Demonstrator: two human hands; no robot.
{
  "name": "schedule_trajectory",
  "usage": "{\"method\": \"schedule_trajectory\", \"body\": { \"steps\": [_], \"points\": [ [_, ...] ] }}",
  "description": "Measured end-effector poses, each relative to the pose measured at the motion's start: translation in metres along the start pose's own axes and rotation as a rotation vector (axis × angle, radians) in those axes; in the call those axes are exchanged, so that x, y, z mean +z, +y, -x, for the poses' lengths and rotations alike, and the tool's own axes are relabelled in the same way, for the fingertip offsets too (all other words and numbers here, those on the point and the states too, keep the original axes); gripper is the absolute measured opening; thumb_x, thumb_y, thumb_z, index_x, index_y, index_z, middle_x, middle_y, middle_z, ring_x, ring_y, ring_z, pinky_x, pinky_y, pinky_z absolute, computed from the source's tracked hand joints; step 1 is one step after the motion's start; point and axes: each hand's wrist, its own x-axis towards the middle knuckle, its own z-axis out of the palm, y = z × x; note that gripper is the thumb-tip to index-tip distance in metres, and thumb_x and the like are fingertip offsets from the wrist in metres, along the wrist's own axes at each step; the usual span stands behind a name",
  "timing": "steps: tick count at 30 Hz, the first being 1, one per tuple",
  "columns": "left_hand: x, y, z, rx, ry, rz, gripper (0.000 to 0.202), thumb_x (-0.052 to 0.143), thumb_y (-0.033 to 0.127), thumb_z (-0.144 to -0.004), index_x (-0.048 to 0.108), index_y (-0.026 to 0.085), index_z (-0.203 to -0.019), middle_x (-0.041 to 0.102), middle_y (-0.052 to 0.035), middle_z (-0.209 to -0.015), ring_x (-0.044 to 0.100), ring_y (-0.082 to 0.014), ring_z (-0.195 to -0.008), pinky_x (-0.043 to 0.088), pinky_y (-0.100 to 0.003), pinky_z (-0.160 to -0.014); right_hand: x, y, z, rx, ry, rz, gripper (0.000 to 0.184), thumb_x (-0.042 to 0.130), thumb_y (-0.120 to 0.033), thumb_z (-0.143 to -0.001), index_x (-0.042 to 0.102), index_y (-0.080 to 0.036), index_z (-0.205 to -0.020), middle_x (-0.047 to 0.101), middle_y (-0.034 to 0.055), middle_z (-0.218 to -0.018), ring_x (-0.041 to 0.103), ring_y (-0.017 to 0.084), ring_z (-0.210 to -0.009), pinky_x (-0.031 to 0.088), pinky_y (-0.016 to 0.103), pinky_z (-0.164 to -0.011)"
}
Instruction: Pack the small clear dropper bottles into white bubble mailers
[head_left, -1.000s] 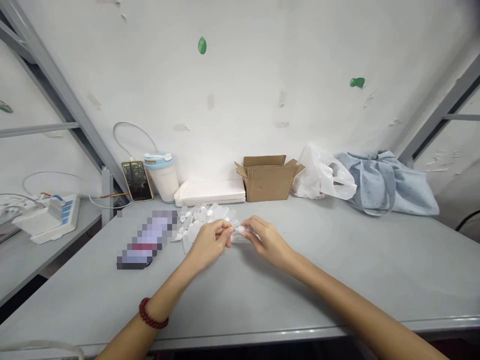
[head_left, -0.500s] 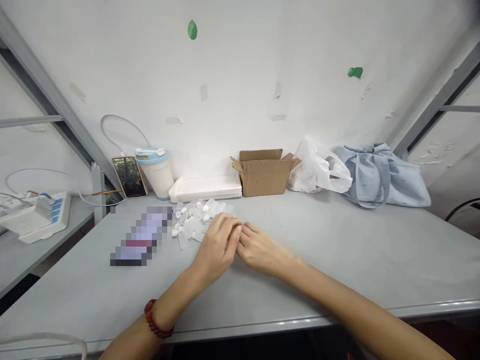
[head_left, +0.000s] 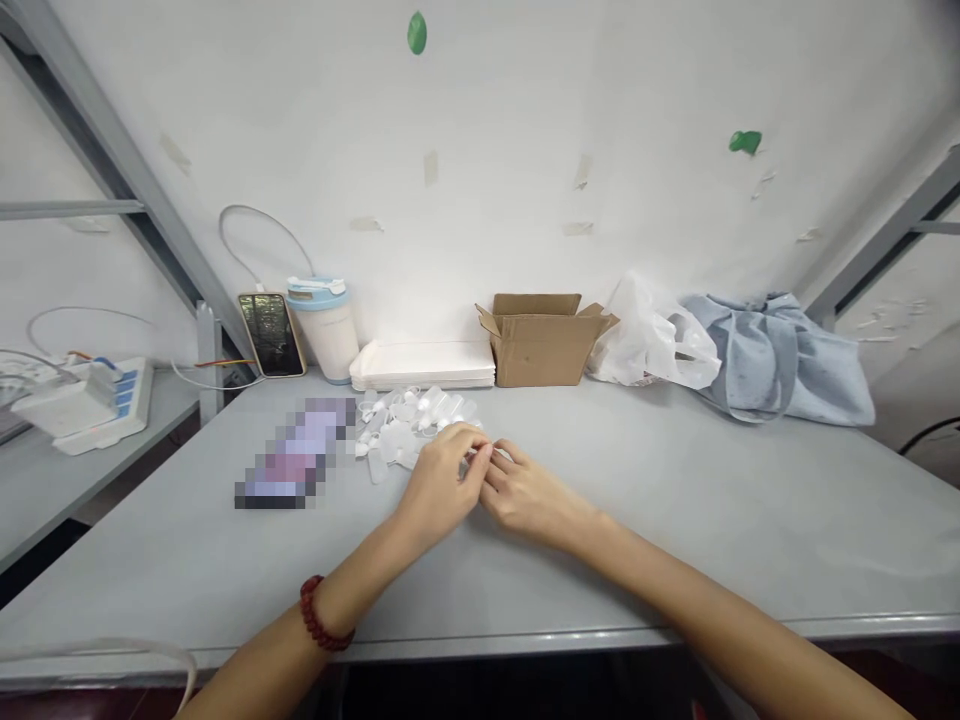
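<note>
My left hand [head_left: 442,485] and my right hand [head_left: 525,495] meet over the middle of the grey table [head_left: 675,520], fingertips pinched together on a small clear plastic piece [head_left: 484,456] that is mostly hidden by the fingers. A red bead bracelet [head_left: 321,618] sits on my left wrist. Just beyond my left hand lies a heap of small clear and white plastic parts [head_left: 409,425].
Along the wall stand a phone [head_left: 271,334], a white cup with a blue lid [head_left: 325,327], a stack of white trays [head_left: 424,364], an open cardboard box [head_left: 541,340], a white plastic bag [head_left: 651,336] and a blue cloth bag [head_left: 780,355]. A power strip [head_left: 82,405] lies at the left.
My hands came closer together, from holding the clear piece a little apart to fingertips touching. The view shifted slightly.
</note>
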Motion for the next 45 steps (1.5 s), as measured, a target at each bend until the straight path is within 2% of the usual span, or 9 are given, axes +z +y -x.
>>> {"method": "schedule_trajectory", "body": {
  "steps": [4,8,16,22,29,34,38,42,45],
  "points": [
    [0.003,0.0,0.003,-0.007,-0.098,-0.038,0.026,0.035,0.02,-0.088,0.055,0.017,-0.073,0.059,-0.0064,-0.079,0.055,-0.0188,-0.076,0.043,-0.033,-0.073,0.003,-0.004,0.002,-0.035,-0.064,-0.039,0.023,0.044,-0.001,-0.079,0.065,-0.009,-0.075,0.065,0.0123,-0.068,0.059,0.021,-0.067,0.043,0.038,-0.073],
    [-0.004,0.006,0.002,-0.047,-0.154,0.123,0.022,0.043,0.022,-0.086,0.059,0.018,-0.071,0.063,-0.0036,-0.078,0.057,-0.0169,-0.075,0.044,-0.029,-0.072,0.004,-0.007,0.001,-0.015,-0.097,-0.018,0.025,0.043,-0.002,-0.078,0.067,-0.009,-0.081,0.067,0.0119,-0.071,0.06,0.022,-0.072,0.045,0.037,-0.072],
    [0.001,0.0,-0.001,-0.025,-0.038,0.042,0.019,0.044,0.017,-0.083,0.059,0.018,-0.071,0.064,-0.0051,-0.082,0.057,-0.0182,-0.079,0.043,-0.031,-0.075,0.003,-0.004,0.001,-0.007,-0.078,0.036,0.024,0.044,-0.007,-0.081,0.067,-0.01,-0.087,0.067,0.0151,-0.086,0.06,0.024,-0.082,0.04,0.046,-0.089],
    [-0.009,0.005,-0.003,-0.235,-0.198,0.396,0.023,0.049,0.028,-0.082,0.06,0.017,-0.065,0.065,-0.0028,-0.071,0.059,-0.0169,-0.072,0.045,-0.027,-0.069,0.003,-0.01,-0.003,-0.032,-0.011,0.017,0.029,0.038,-0.004,-0.082,0.063,-0.005,-0.094,0.066,0.0142,-0.087,0.061,0.024,-0.082,0.043,0.044,-0.087],
    [-0.005,0.003,-0.002,-0.114,0.025,0.029,0.021,0.047,0.022,-0.081,0.059,0.017,-0.064,0.063,-0.0033,-0.074,0.057,-0.0169,-0.073,0.043,-0.03,-0.073,0.002,-0.008,-0.001,-0.017,-0.039,0.067,0.029,0.036,-0.008,-0.086,0.06,-0.005,-0.103,0.064,0.0189,-0.105,0.059,0.027,-0.097,0.042,0.049,-0.09],
    [-0.006,0.002,-0.003,-0.134,-0.082,0.174,0.028,0.044,0.026,-0.085,0.06,0.017,-0.064,0.063,-0.002,-0.067,0.058,-0.0152,-0.067,0.044,-0.027,-0.066,0.002,-0.008,-0.001,-0.021,-0.103,0.038,0.031,0.037,-0.01,-0.087,0.055,-0.005,-0.112,0.063,0.0179,-0.105,0.058,0.028,-0.101,0.041,0.051,-0.093],
    [-0.012,0.001,-0.006,-0.105,0.076,0.082,0.023,0.046,0.024,-0.084,0.06,0.016,-0.067,0.063,-0.0027,-0.073,0.057,-0.0154,-0.072,0.043,-0.027,-0.069,-0.001,-0.01,-0.003,0.027,-0.078,0.043,0.032,0.035,-0.011,-0.088,0.053,-0.005,-0.115,0.059,0.0215,-0.111,0.054,0.031,-0.109,0.04,0.053,-0.092],
    [-0.012,0.005,-0.003,0.014,0.0,0.126,0.026,0.045,0.021,-0.084,0.057,0.017,-0.062,0.062,-0.0014,-0.068,0.056,-0.0135,-0.067,0.043,-0.025,-0.065,0.001,-0.01,-0.003,0.03,-0.055,0.059,0.031,0.034,-0.012,-0.089,0.056,-0.008,-0.111,0.062,0.0184,-0.107,0.056,0.029,-0.105,0.041,0.054,-0.092],
    [-0.013,0.005,0.0,0.036,0.171,0.131,0.027,0.045,0.022,-0.085,0.055,0.017,-0.06,0.06,-0.0012,-0.065,0.055,-0.0128,-0.064,0.043,-0.024,-0.064,0.0,-0.008,-0.003,0.035,-0.024,0.087,0.029,0.035,-0.013,-0.09,0.058,-0.009,-0.108,0.061,0.0174,-0.11,0.05,0.031,-0.114,0.04,0.055,-0.092]
  ]
}}
